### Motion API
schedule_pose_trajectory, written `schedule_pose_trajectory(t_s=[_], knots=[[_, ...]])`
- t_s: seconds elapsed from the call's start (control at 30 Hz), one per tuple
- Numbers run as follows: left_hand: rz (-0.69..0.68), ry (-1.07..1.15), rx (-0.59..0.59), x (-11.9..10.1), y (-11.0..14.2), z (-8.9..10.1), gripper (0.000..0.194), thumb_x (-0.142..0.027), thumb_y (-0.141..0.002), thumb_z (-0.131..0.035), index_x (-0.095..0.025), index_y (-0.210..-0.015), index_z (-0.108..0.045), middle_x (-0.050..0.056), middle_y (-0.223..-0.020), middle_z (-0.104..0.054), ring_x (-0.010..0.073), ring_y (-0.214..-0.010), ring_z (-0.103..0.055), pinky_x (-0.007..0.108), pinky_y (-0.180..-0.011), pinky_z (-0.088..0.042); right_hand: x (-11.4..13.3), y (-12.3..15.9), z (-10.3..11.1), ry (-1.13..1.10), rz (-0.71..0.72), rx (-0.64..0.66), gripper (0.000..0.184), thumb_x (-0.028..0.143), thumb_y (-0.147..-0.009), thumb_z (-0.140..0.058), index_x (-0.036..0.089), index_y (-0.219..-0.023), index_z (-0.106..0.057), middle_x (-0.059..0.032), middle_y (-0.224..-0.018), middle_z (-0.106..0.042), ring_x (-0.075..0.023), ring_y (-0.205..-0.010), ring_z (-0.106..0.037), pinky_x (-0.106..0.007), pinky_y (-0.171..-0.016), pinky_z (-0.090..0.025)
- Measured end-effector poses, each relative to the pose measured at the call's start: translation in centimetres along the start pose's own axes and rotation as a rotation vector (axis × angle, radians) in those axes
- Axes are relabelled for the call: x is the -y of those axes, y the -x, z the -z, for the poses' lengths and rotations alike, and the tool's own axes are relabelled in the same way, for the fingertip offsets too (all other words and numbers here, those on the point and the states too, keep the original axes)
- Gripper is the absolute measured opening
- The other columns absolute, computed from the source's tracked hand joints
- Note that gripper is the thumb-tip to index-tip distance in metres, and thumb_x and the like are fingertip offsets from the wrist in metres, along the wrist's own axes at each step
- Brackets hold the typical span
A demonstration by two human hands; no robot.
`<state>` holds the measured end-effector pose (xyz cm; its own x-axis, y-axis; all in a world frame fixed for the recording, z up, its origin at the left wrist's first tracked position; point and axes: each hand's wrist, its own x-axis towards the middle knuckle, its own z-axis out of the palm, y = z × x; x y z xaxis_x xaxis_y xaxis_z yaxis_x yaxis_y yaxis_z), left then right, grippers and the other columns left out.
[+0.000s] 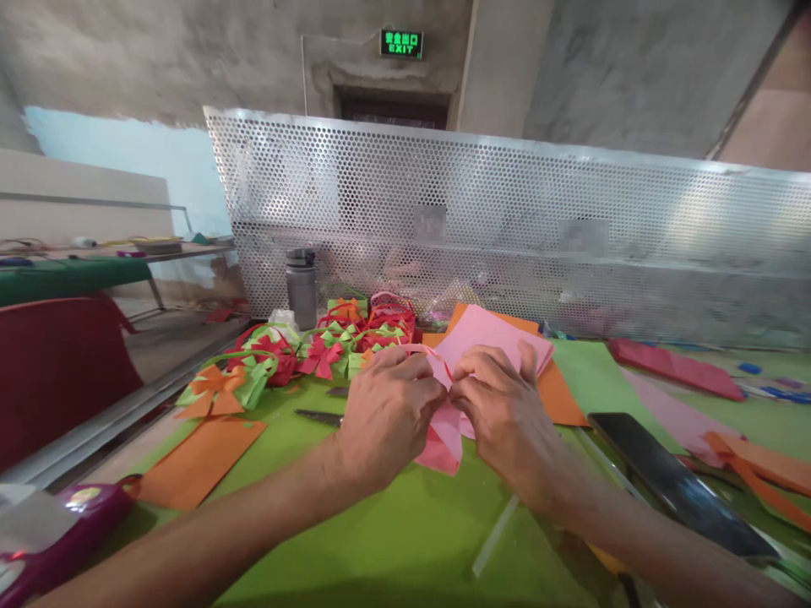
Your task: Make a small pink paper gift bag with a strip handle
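In front of me, my left hand [389, 409] and my right hand [503, 418] meet, fingers pinched together. Between them is a folded pink paper piece [442, 447], with a narrow pink strip curving above the left fingers. The fingers cover most of the fold. Behind the right hand lie flat pink sheets [491, 333] over orange paper [561, 397]. Partly hidden by my left hand are dark-bladed scissors [320, 417]. A translucent stick [494, 538] rests on the green tabletop [355, 545] below my right hand.
Small paper baskets with bows [323, 355] crowd the back left, near a grey bottle [302, 291]. Orange paper [199, 460] and a purple device [82, 523] lie left. To the right are a black phone [672, 481] and orange strips [766, 473]. A perforated metal panel [507, 219] stands behind.
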<state>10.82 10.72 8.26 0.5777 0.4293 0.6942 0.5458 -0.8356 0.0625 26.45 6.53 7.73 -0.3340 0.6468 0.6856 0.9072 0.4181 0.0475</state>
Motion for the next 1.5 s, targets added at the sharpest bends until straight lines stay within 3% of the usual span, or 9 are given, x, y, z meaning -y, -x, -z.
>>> schedule_pose_trajectory(t_s=[0.27,0.53,0.87,1.23,1.5], knots=[[-0.001,0.125,0.0,0.2,0.0,-0.5,0.018,-0.012,-0.08,-0.054,-0.017,-0.068,-0.066,0.003,-0.072,-0.063,0.0173,-0.073,-0.051,0.032,-0.068,-0.037,-0.2,0.0,0.2,0.008,0.002,-0.04,0.019,0.005,-0.081,-0.045,0.017,-0.071,-0.057,-0.0048,-0.088,-0.058,-0.02,-0.092,-0.049,-0.053,-0.095,-0.015],[-0.028,0.135,-0.018,0.1,0.0,-0.3,0.017,-0.007,-0.073,-0.051,-0.017,-0.064,-0.062,0.002,-0.07,-0.062,0.0185,-0.077,-0.051,0.033,-0.067,-0.034,0.1,0.0,0.4,0.002,0.037,-0.002,0.027,-0.004,-0.073,-0.038,0.017,-0.07,-0.055,-0.0059,-0.09,-0.059,-0.0207,-0.094,-0.048,-0.051,-0.094,-0.017],[0.034,0.172,-0.033,-0.1,0.4,-1.1,0.019,-0.008,-0.073,-0.049,-0.016,-0.057,-0.055,0.003,-0.065,-0.058,0.017,-0.071,-0.048,0.034,-0.07,-0.037,0.5,0.2,-0.6,-0.017,0.001,-0.038,0.024,0.001,-0.079,-0.036,0.017,-0.073,-0.052,-0.0063,-0.089,-0.056,-0.0199,-0.091,-0.046,-0.049,-0.094,-0.02],[-0.009,0.166,-0.024,0.0,0.0,-0.5,0.022,-0.01,-0.08,-0.048,-0.016,-0.062,-0.059,0.001,-0.069,-0.06,0.0161,-0.073,-0.048,0.032,-0.068,-0.033,-0.1,0.0,0.1,-0.033,-0.003,-0.067,0.024,0.004,-0.082,-0.042,0.018,-0.07,-0.057,-0.005,-0.088,-0.057,-0.0187,-0.092,-0.049,-0.05,-0.095,-0.016],[0.033,0.19,-0.025,-0.2,0.4,-0.9,0.019,-0.008,-0.076,-0.048,-0.017,-0.065,-0.061,0.002,-0.069,-0.06,0.0179,-0.075,-0.049,0.035,-0.071,-0.034,0.5,0.1,-0.7,-0.066,-0.022,-0.078,0.023,0.002,-0.078,-0.038,0.017,-0.073,-0.054,-0.005,-0.086,-0.056,-0.0193,-0.088,-0.048,-0.048,-0.093,-0.02]])
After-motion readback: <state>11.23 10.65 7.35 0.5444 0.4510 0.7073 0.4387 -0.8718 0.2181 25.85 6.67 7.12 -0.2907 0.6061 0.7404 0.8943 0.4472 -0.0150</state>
